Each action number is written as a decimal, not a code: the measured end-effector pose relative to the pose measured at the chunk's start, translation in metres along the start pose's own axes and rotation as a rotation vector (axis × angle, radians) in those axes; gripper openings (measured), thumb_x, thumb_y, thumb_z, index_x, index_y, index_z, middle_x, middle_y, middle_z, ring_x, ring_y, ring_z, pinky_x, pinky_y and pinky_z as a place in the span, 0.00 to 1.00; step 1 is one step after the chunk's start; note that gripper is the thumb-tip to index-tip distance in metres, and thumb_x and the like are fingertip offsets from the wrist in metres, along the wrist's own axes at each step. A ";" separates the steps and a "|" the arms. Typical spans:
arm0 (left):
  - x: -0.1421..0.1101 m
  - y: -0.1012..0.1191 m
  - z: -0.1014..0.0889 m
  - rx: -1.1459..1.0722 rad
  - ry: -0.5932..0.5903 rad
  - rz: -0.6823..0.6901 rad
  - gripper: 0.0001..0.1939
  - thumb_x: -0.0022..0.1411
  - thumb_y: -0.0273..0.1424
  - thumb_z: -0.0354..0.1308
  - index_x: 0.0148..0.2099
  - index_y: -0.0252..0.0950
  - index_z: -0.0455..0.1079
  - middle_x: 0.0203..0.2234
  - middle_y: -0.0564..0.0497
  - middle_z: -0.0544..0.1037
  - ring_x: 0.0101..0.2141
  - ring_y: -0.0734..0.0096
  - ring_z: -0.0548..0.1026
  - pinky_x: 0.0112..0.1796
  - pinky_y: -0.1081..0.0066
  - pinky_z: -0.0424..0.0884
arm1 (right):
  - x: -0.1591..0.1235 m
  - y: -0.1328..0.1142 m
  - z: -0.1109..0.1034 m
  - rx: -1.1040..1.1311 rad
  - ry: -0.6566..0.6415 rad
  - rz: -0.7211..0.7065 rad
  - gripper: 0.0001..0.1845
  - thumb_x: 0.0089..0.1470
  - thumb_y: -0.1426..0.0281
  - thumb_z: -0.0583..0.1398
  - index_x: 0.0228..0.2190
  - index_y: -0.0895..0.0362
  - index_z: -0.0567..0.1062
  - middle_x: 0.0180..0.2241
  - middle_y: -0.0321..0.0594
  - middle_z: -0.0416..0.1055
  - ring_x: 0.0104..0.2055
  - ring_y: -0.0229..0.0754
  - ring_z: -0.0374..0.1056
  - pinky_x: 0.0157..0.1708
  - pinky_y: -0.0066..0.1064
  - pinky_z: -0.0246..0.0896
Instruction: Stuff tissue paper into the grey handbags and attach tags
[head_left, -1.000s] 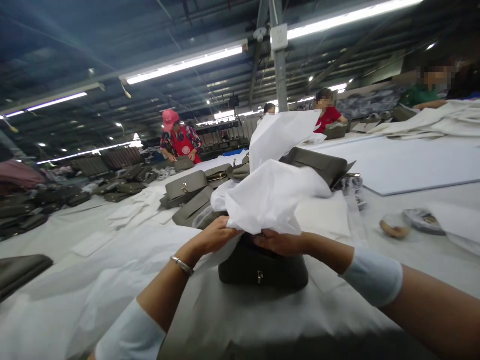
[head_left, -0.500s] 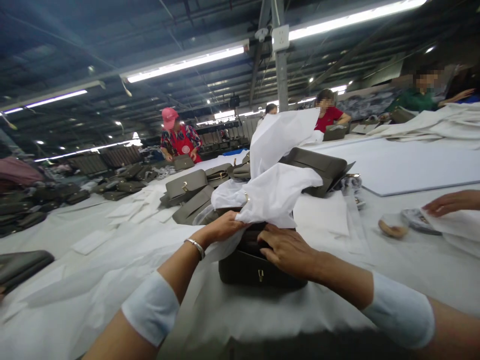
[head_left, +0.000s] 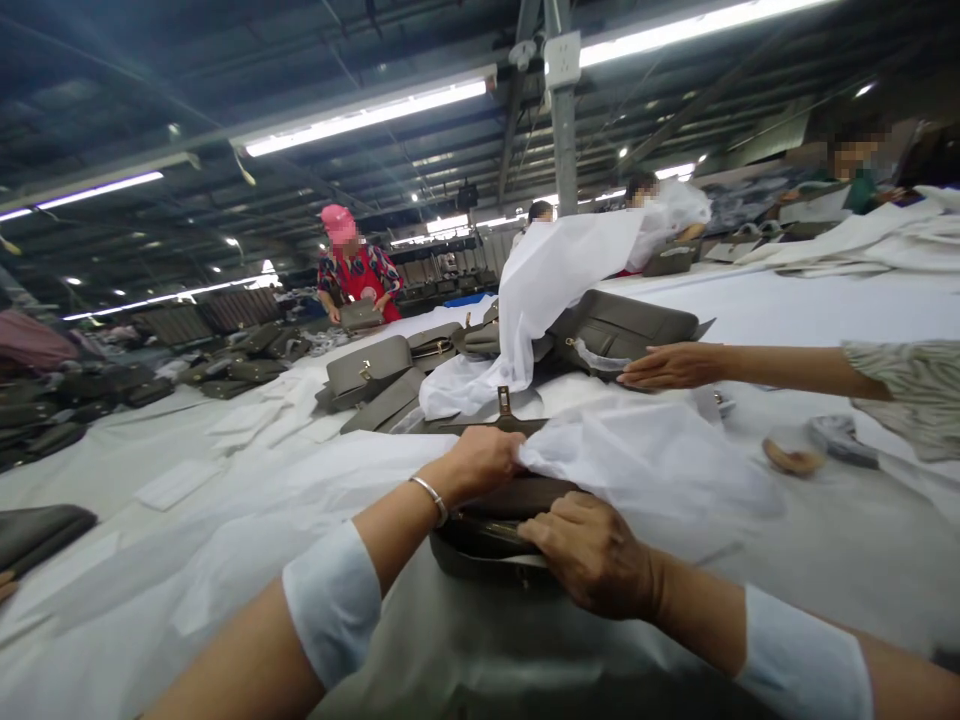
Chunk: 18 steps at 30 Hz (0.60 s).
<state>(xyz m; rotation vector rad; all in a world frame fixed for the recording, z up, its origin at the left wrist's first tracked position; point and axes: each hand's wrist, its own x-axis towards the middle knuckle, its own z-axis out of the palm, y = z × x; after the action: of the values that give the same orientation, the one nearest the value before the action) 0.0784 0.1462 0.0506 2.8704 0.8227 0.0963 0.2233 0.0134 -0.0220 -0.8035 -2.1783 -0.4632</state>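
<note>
A dark olive handbag (head_left: 457,562) stands before me, its flap raised so that the gold clasp (head_left: 504,400) points up. Inside the mouth a zipper (head_left: 496,527) shows. My left hand (head_left: 480,465) is closed on a corner of crumpled white tissue paper (head_left: 652,455), which spreads to the right above the bag. At the bag's front right rim, my right hand (head_left: 596,555) has its fingers curled and pressed on the opening's edge. The tips of its fingers are partly hidden.
A co-worker's hand (head_left: 667,366) reaches in from the right beside another olive bag (head_left: 637,318). More bags (head_left: 367,365) lie at the back left. White sheets (head_left: 180,484) cover the left of the table. A tan curved piece (head_left: 791,458) lies at right.
My left hand has swung the tissue paper down to the right, uncovering the raised flap. My right hand has come from inside the bag to its front rim. A co-worker's hand has reached further in.
</note>
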 end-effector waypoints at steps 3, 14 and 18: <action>-0.002 0.013 0.010 0.062 0.016 0.049 0.12 0.60 0.31 0.50 0.45 0.31 0.66 0.31 0.42 0.75 0.34 0.55 0.73 0.37 0.61 0.66 | 0.000 0.004 0.003 0.017 0.090 0.086 0.13 0.56 0.78 0.51 0.43 0.60 0.68 0.27 0.39 0.69 0.28 0.40 0.62 0.31 0.33 0.56; -0.048 0.016 0.003 0.444 0.277 0.449 0.19 0.68 0.29 0.46 0.60 0.32 0.56 0.40 0.44 0.72 0.38 0.60 0.66 0.39 0.61 0.65 | -0.009 0.010 0.014 0.101 0.151 0.050 0.14 0.54 0.79 0.51 0.44 0.61 0.66 0.31 0.41 0.72 0.34 0.41 0.66 0.36 0.31 0.62; -0.053 0.019 0.004 0.193 0.074 0.452 0.14 0.67 0.26 0.45 0.53 0.33 0.63 0.37 0.46 0.74 0.36 0.65 0.69 0.40 0.66 0.66 | -0.011 0.009 0.012 0.101 0.150 0.055 0.09 0.59 0.75 0.50 0.40 0.61 0.68 0.29 0.41 0.70 0.32 0.40 0.64 0.36 0.32 0.62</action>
<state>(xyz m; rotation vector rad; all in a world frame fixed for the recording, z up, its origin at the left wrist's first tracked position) 0.0438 0.1017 0.0491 3.1993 0.1859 0.1843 0.2284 0.0221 -0.0371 -0.7470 -2.0193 -0.3707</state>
